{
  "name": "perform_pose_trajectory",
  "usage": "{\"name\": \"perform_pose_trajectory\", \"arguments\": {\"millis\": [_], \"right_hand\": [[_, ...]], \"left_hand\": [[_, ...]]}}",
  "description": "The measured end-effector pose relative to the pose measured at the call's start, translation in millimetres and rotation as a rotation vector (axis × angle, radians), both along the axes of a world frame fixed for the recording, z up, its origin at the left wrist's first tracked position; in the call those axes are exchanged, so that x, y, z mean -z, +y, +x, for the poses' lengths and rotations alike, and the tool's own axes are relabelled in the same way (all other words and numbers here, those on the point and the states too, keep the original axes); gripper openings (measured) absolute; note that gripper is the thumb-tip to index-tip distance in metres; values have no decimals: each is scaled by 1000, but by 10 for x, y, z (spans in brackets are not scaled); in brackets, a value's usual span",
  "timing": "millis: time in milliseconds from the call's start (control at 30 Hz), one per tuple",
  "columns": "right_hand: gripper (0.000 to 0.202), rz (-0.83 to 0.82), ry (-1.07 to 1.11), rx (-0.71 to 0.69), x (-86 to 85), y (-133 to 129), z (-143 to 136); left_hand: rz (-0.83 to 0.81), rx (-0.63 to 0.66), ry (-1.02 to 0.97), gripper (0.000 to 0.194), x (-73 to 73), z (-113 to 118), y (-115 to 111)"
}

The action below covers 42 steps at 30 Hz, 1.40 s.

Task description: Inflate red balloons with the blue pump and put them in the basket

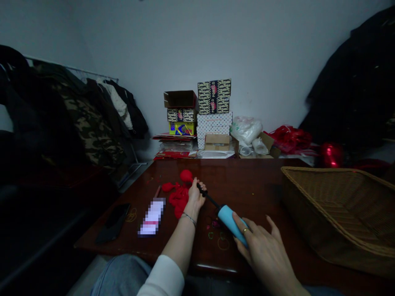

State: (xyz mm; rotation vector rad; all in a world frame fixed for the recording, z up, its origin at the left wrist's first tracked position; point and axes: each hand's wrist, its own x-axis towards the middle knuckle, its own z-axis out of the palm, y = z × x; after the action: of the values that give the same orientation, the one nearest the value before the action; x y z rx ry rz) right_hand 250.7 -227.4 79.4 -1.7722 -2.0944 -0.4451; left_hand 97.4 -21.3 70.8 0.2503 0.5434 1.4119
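head view: above a glossy brown wooden table (243, 174), the left hand (196, 195) grips the black end of a light-blue cylindrical pump (230, 220); the right hand (263, 244) clasps its barrel. sideways force might bend the thin black rod (212, 200); a slack left grip might lose the round red balloon (186, 176), if attached, which i cannot tell.

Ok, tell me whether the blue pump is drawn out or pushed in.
Drawn out: a black rod shows between its blue barrel in the right hand and the black end in the left hand.
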Motion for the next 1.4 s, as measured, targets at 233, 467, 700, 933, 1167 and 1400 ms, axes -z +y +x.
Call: {"name": "perform_pose_trajectory", "arguments": {"millis": [233,467,700,933,1167,1400], "right_hand": [[47,-106,-7,44,-140,194,-173],[46,-77,-46,67,-110,394,-267],[47,-95,-32,57,-52,375,-332],[50,-50,-39,-5,75,142,-164],[52,76,-16,-60,155,-130,45],[47,54,-4,-22,65,-56,35]], "left_hand": [[4,29,39,23,73,107,-79],[-53,53,96,22,147,216,-133],[-64,-7,166,25,214,170,-40],[-36,-69,136,23,142,-61,64],[-44,-66,110,22,77,-123,107],[-25,-33,87,22,27,10,23]]}}
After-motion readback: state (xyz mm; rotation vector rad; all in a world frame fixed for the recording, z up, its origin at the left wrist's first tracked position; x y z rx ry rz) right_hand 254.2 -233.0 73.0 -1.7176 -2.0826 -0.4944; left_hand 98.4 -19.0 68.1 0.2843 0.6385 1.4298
